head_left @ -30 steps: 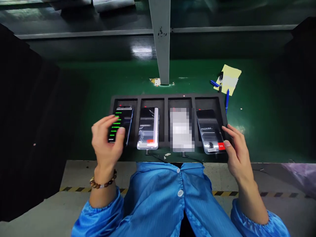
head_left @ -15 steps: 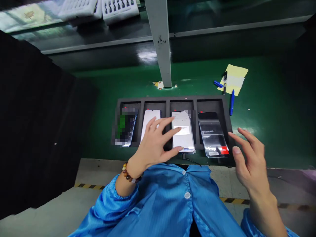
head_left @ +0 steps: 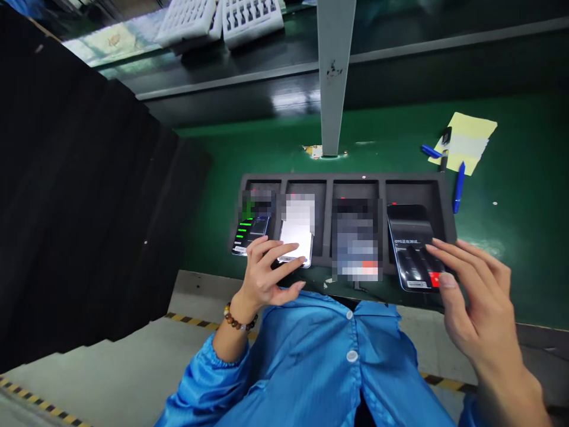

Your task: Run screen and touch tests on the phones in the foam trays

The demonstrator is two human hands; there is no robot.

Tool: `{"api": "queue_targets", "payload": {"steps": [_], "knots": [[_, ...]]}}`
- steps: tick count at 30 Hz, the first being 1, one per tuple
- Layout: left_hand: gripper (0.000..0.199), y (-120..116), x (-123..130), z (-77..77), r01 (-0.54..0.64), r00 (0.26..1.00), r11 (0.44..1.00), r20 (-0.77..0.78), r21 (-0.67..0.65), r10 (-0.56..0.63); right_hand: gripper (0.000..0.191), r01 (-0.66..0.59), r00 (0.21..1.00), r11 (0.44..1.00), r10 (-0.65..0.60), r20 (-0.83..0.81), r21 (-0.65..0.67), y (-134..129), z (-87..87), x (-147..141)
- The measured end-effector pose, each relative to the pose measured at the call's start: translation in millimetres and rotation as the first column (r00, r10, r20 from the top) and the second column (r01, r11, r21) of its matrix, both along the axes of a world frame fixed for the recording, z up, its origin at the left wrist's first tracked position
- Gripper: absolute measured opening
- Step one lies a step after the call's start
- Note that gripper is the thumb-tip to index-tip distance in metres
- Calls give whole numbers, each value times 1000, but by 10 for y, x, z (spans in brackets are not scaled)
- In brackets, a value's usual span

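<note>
A black foam tray point(head_left: 328, 222) holds phones in a row of compartments. The leftmost phone point(head_left: 251, 234) has green marks on a dark screen. Beside it lies a phone with a white screen point(head_left: 296, 234). My left hand point(head_left: 267, 274) has its fingers spread over that phone's lower end; firm contact cannot be made out. A third phone point(head_left: 355, 237) is blurred by pixelation, dark with a red patch low down. The rightmost phone point(head_left: 413, 255) has a dark screen with white text and a red button. At its right edge my right hand point(head_left: 482, 299) is open, fingertips touching or just above it.
A cable point(head_left: 362, 287) runs from below the third phone. To the right, blue pens point(head_left: 459, 187) lie by a yellow paper point(head_left: 471, 139). A grey post point(head_left: 333, 83) stands behind the tray. White slotted trays point(head_left: 253, 21) sit on the upper shelf. A black curtain point(head_left: 89, 207) hangs left.
My left hand has moved left, from the third phone to the white-screened one. The third phone's screen went from white to dark. My right hand has come closer to the rightmost phone. The view has shifted.
</note>
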State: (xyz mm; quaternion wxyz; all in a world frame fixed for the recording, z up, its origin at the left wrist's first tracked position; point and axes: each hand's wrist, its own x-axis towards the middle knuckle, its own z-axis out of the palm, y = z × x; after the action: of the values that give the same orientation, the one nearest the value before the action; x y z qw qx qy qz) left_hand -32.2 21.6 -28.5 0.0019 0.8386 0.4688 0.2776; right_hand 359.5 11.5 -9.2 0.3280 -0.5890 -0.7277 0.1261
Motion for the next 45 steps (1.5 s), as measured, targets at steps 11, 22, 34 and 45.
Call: {"api": "queue_targets", "payload": {"steps": [11,22,34,45], "knots": [[37,-34,-88,-51,-93,995,994,27,-53,95,41,156,988,987,-156,-3,31,-17,-86,227],[54,141,120,186,-79,996,988,36,-134,84,42,127,992,992,-126,-9,15,104,-152,250],[45,206,-268,279,-291,940,950,150,-115,306,43,144,989,987,-145,-8,-66,8,-216,290],[48,-454,66,324,155,741,272,294,-950,604,28,276,961,960,-277,25,40,-713,-462,-85]]}}
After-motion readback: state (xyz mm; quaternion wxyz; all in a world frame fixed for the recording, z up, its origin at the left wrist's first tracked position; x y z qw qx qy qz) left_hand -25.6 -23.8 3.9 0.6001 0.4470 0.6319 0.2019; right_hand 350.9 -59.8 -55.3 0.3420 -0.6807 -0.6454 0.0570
